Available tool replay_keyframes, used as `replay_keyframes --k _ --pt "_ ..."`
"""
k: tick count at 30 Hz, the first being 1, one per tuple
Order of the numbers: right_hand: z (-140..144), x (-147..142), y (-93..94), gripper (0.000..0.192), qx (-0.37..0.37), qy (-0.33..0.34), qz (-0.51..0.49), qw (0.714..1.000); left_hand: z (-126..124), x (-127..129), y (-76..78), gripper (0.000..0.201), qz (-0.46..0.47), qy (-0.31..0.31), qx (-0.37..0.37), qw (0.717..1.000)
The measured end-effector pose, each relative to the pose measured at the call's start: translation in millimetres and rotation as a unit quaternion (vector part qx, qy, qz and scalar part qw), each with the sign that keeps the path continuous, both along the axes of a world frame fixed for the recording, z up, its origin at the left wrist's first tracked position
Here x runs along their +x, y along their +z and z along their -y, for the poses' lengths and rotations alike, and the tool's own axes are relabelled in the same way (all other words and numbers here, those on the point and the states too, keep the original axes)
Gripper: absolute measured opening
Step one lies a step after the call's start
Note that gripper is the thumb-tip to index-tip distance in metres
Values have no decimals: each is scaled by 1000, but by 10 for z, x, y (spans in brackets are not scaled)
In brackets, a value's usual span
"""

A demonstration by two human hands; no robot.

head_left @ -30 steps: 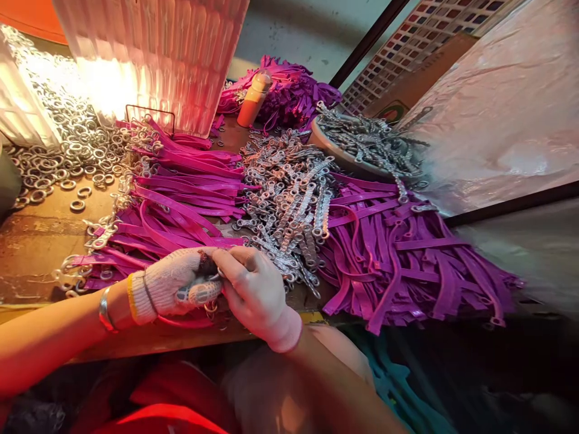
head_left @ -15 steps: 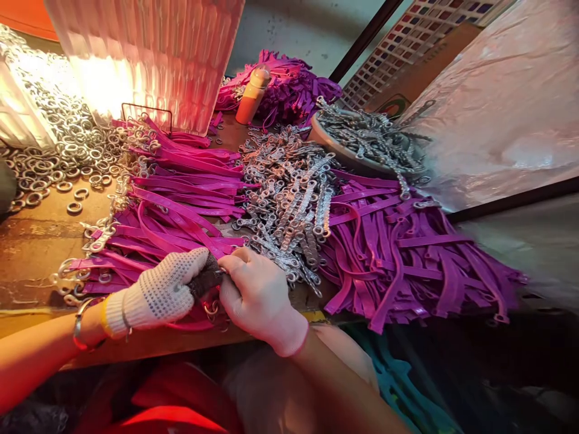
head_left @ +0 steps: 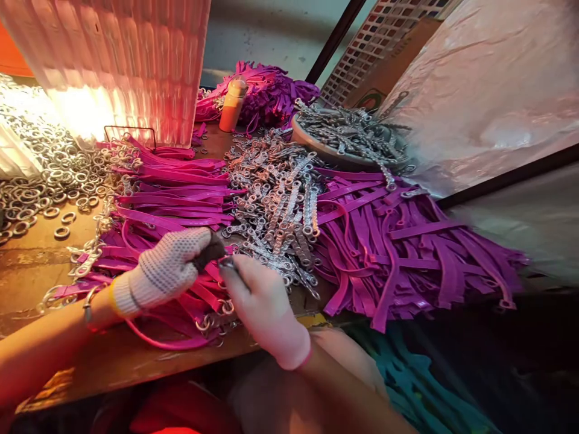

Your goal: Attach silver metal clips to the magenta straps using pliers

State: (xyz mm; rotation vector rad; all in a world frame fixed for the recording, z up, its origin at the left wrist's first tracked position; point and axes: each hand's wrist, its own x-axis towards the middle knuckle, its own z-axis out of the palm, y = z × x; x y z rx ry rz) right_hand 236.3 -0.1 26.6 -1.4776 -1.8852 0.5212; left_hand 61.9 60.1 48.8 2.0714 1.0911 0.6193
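My left hand [head_left: 165, 268], in a dotted white knit glove with dark fingertips, is closed over the left bundle of magenta straps [head_left: 176, 202]. Its grip is hidden, so what lies inside cannot be made out. Close beside it, my right hand [head_left: 265, 304], in a thin pale glove, pinches a small metal piece [head_left: 227, 261] between thumb and forefinger. A magenta strap loop [head_left: 169, 345] curves below my left hand near the table edge. Behind my right hand lies a heap of silver chain-like links [head_left: 275, 199].
Loose metal rings [head_left: 63, 175] cover the left of the wooden table [head_left: 34, 259]. More magenta straps [head_left: 407, 253] spread at right. Behind are a bowl of metal links [head_left: 312, 144], an orange bottle [head_left: 231, 108], another strap pile [head_left: 275, 90] and a translucent ribbed panel [head_left: 149, 60].
The view has shifted, so the table contents sit further left. My fingertips have drawn slightly apart, exposing the small metal piece at my right fingers. The strap loop below shows more.
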Motion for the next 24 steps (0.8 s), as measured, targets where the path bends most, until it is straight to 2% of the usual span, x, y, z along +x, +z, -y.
replay_keyframes --k 1,2,3,5,8,10,12,13,14,16,18,21,24 --pt "-39 60 7 28 1 -25 -27 999 -125 60 16 13 -92 -11 108 990" --pt "-75 116 19 27 0 -49 -54 997 -248 128 20 16 -181 -20 184 966" --pt "-105 165 33 27 -4 -69 -79 994 -361 197 11 19 -265 -26 210 941" --pt "-141 232 58 32 -19 -94 -114 989 -541 311 -40 21 -382 -37 155 910" --pt "-146 249 64 35 -26 -93 -116 988 -663 339 -127 22 -427 -56 47 901" --pt "-140 227 46 33 -6 -62 -112 992 -652 252 -146 21 -382 -54 62 921" --pt "-137 197 26 30 23 -19 -107 994 -579 120 -122 22 -238 -42 50 969" --pt "-136 182 20 29 34 0 -100 994 -523 55 -99 23 -138 -38 12 990" --pt "-135 165 18 28 40 15 -90 995 -459 -3 -72 25 -36 -35 -44 998" --pt "-127 127 26 27 45 31 -60 997 -317 -82 -14 25 106 -22 -162 981" --pt "-112 78 50 29 55 29 -14 998 -184 -113 33 22 153 2 -214 965" --pt "-79 -12 96 31 74 11 86 993 -35 -109 60 27 146 34 -207 967" --pt "-39 -87 124 29 82 -7 214 973 60 -100 16 29 112 40 -187 975"
